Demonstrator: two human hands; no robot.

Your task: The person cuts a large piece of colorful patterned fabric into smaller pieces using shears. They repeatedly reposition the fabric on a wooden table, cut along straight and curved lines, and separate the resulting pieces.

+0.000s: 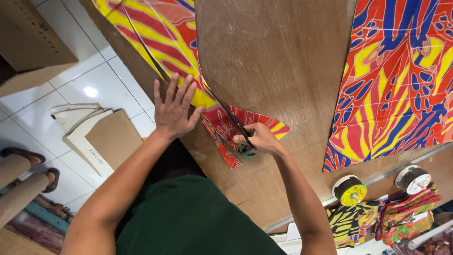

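You look down on a brown wooden tabletop (278, 56), scuffed and worn. To your left lies a white tiled floor (94, 75) with a bright lamp glare (90, 91). Flat cardboard pieces (101, 137) lie on the tiles, and a cardboard box (28, 42) sits in the upper left corner. 2 tape rolls (350, 190) rest along the table's lower right edge.

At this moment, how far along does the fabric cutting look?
Done: a curved edge already runs down the red-and-yellow fabric, with bare wooden table beside it. In hand: the left hand presses the cloth flat while the right hand works long scissors near the lower end. Left: the short stretch by the scissors' handles. The blue-patterned piece lies apart, untouched.
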